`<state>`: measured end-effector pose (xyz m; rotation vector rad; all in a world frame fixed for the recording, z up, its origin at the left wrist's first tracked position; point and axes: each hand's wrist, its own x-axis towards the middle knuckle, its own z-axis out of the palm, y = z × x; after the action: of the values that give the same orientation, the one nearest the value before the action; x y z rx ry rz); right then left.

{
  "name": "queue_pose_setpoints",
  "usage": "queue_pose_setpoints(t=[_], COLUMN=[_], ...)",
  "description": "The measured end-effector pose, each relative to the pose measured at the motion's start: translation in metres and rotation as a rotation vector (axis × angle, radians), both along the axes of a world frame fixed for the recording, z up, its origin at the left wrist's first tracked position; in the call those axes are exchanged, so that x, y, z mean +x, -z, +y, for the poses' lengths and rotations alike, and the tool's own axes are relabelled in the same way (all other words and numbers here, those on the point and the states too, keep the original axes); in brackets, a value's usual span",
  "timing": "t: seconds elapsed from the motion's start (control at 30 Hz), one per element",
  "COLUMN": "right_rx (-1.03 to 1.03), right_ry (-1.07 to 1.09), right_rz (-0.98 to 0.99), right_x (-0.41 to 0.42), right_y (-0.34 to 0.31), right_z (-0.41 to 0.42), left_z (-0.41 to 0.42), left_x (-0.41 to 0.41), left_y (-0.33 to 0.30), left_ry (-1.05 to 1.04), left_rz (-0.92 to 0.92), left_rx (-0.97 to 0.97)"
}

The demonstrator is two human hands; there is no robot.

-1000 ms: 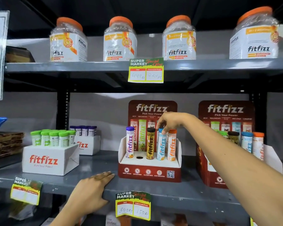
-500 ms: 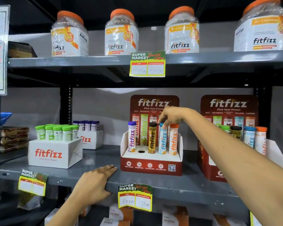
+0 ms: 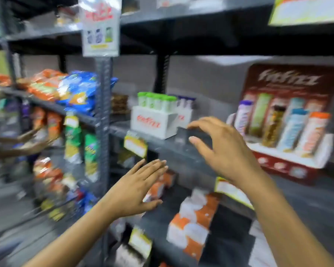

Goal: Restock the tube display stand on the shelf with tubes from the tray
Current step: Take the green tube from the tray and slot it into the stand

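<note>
The whole picture is smeared, so I read only the big shapes. My right hand (image 3: 223, 151) hangs in the middle of the frame in front of the grey shelf (image 3: 183, 151), fingers spread and curled loosely, thumb pointing left; it holds nothing. My left hand (image 3: 137, 186) is lower and left of centre, flat, fingers together and pointing up-right, also empty. I cannot tell whether it touches the shelf edge or is just short of it.

The display stand (image 3: 289, 122) sits on the shelf at the right of the frame, red with a tall back card. Four tubes stand in its front row: a purple-capped tube (image 3: 243, 116) at the left, then a dark-capped tube (image 3: 274, 126), a blue-capped tube (image 3: 292, 130) and an orange-capped tube (image 3: 314, 132). Between the purple and the dark one there is a gap (the green tube shape there looks printed on the card, though the blur leaves me unsure).

The white tray (image 3: 152, 123) of green-capped tubes (image 3: 156, 101) sits on the same shelf, upper centre, left of my right hand. Snack bags (image 3: 66, 87) fill the rack at the left.
</note>
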<state>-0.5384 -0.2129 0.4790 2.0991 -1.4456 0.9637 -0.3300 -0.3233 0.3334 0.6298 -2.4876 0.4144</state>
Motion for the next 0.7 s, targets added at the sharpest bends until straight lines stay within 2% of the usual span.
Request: queue_pose_setpoints(t=[0.1, 0.23, 0.37, 0.53, 0.57, 0.7], right_rx=[0.198, 0.522, 0.875, 1.290, 1.358, 1.480], right_ry=[-0.277, -0.449, -0.478, -0.510, -0.533, -0.465], right_rz=[-0.122, -0.164, -0.072, 0.058, 0.103, 0.195], right_x=[0.076, 0.158, 0.237, 0.317, 0.331, 0.345], right_y=[0.086, 0.198, 0.306, 0.432, 0.455, 0.498], right_z=[-0.017, -0.032, -0.018, 0.051, 0.066, 0.070], left_z=[0.037, 0.113, 0.192, 0.288, 0.305, 0.312], left_x=[0.092, 0.190, 0.260, 0.316, 0.324, 0.335], left_y=[0.060, 0.129, 0.191, 0.269, 0.283, 0.308], left_ry=[-0.149, -0.366, -0.561, -0.769, -0.802, -0.886], left_rz=[-0.081, -0.155, -0.189, -0.166, -0.164, -0.111], left_rx=[0.134, 0.312, 0.532, 0.767, 0.842, 0.878])
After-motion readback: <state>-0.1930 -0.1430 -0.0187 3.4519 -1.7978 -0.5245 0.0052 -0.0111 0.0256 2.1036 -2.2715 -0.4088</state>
